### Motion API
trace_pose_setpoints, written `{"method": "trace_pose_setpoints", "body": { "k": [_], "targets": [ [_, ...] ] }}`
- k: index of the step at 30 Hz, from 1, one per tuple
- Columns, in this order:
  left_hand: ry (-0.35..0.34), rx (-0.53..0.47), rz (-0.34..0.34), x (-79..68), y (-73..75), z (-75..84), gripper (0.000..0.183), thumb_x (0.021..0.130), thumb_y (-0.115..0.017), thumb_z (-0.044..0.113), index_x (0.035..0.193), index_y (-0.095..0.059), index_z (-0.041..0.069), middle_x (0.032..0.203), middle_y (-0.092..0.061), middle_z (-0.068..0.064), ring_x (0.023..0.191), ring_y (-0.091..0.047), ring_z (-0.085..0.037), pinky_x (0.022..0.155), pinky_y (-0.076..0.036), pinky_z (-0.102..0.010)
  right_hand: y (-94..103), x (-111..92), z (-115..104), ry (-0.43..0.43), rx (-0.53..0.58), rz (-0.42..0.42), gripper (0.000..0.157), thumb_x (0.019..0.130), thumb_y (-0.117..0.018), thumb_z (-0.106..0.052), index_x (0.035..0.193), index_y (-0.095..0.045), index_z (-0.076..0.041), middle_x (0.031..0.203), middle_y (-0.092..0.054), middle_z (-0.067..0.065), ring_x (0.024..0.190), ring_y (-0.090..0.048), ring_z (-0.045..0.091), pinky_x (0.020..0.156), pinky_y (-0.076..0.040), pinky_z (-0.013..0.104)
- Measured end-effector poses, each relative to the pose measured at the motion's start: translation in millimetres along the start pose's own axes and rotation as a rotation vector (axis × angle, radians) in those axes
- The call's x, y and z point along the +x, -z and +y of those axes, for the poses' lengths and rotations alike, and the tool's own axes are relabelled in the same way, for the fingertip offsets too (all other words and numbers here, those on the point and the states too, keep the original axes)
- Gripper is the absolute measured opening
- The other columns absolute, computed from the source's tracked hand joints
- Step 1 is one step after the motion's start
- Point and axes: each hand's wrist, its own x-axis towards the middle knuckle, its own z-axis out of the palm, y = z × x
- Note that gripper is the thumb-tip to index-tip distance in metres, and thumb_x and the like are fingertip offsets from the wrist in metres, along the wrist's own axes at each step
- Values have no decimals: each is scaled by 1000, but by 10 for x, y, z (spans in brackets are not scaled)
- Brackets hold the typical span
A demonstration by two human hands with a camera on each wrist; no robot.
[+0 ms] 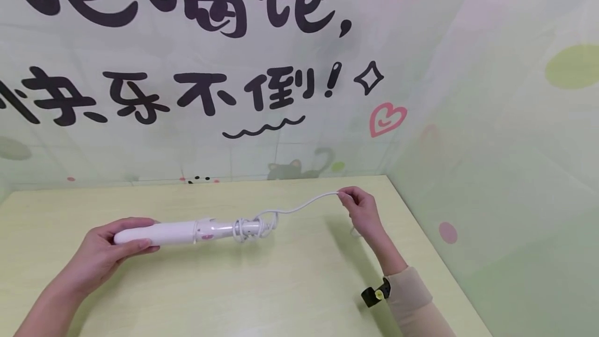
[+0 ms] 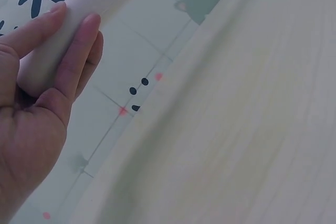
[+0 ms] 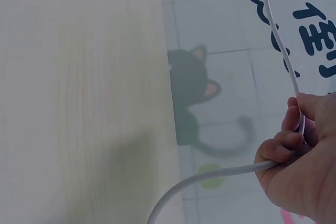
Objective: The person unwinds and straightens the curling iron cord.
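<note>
In the head view my left hand [image 1: 100, 251] grips the thick rounded end of a white wand-shaped electric appliance [image 1: 164, 233]; its exact kind is unclear. The narrower shiny part points right, with a white cord [image 1: 252, 228] wound several times around its end. From those coils the cord runs up to my right hand [image 1: 362, 209], which pinches it between thumb and fingers. The left wrist view shows my fingers [image 2: 84, 40] around the smooth white body [image 2: 100, 3]. In the right wrist view the cord [image 3: 220, 173] passes through my curled fingers and hangs in a bend.
Beneath both hands lies a pale wood-grain table [image 1: 262, 295]. A printed wall covering [image 1: 196, 150] with dark characters stands behind it, and another light green panel [image 1: 505, 170] rises along the right edge. A dark band with a small block [image 1: 372, 296] is on the right wrist.
</note>
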Motion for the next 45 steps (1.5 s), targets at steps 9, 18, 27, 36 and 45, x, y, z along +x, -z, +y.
{"method": "trace_pose_setpoints", "body": {
  "k": [9,18,27,36,45],
  "targets": [
    [-72,-89,-30,-16,58,20,48,93,-42,-31,131,-63,-10,126,-66,-10,105,-72,-27,90,-62,-44,92,28,109,-84,-91,50,23,104,-64,-17,110,-71,4,88,-62,6,73,-50,11,53,-43,17],
    [-72,-100,-40,-35,101,13,48,95,-41,-31,132,-63,-10,127,-66,-10,109,-70,-26,91,-61,-44,144,18,129,-187,-28,-80,26,105,-60,-14,115,-68,9,83,-59,4,61,-41,9,48,-36,17],
    [-86,-95,-32,-35,92,24,48,94,-41,-31,132,-62,-11,127,-66,-11,108,-70,-26,90,-61,-44,116,30,222,-205,-29,-133,22,105,-58,-12,110,-68,7,83,-63,4,55,-38,8,45,-29,15],
    [-67,-115,-26,-45,111,10,48,95,-41,-31,131,-63,-10,127,-66,-11,106,-71,-28,91,-61,-44,36,5,276,-207,-169,-165,28,104,-61,-18,116,-67,7,108,-69,20,87,-63,25,75,-60,35],
    [-69,-118,-19,-54,121,1,48,95,-41,-31,131,-63,-10,127,-65,-10,107,-71,-27,91,-61,-43,-106,-44,214,-81,-204,-177,24,103,-60,-11,116,-69,7,114,-72,18,111,-65,33,102,-56,47]
  ]
}}
